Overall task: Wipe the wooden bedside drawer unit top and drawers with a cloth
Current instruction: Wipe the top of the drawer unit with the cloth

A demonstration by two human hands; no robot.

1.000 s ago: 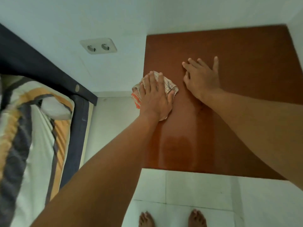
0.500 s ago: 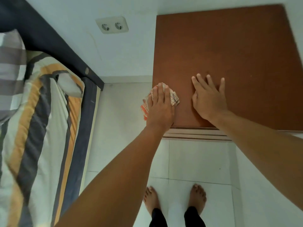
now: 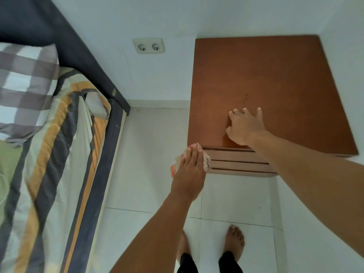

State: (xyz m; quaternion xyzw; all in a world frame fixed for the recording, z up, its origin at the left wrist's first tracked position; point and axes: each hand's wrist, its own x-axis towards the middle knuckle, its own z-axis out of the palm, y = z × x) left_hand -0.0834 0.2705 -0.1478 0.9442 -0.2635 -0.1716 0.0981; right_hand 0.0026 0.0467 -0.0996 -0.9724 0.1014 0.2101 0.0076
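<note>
Your left hand [image 3: 189, 174] presses the cloth [image 3: 205, 161] against the drawer unit [image 3: 275, 85] front, fingers closed on it, while your right hand [image 3: 245, 128], fingers spread empty, braces on top.

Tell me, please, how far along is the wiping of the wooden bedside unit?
Done, it seems: the bare reddish-brown wooden top, though faint dark specks show near its middle. In hand: the left hand presses the crumpled white-and-orange checked cloth at the left end of the pale slatted drawer fronts, while the right hand rests on the top. Left: the drawer fronts further right.
</note>
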